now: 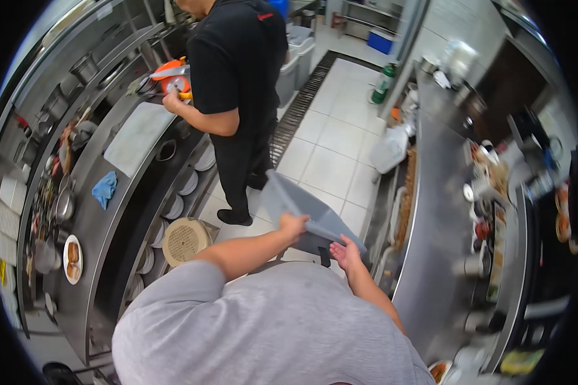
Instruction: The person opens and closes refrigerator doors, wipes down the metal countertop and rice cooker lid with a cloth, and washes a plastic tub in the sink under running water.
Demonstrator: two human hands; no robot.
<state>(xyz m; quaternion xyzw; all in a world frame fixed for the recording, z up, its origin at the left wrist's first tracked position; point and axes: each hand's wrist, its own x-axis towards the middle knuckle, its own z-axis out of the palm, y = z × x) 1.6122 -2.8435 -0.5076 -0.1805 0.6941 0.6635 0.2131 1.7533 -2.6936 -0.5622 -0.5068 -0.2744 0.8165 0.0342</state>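
A grey plastic bin [315,215] is tilted in front of my body, above the floor. My left hand [293,226] is closed on its near rim, slightly smeared by motion. Close against the bin's near right corner is my right hand [347,253], palm showing and fingers stretched out. I cannot tell how much of the weight it bears. A small dark piece [325,256] hangs at the bin's near side, between the two hands.
A co-worker in black [244,70] stands ahead at the left steel counter [119,224], which holds a white cutting board [138,138], a blue cloth [105,190] and a plate of food [73,259]. A beige perforated stool [185,242] stands below. Another steel counter [443,218] runs along the right.
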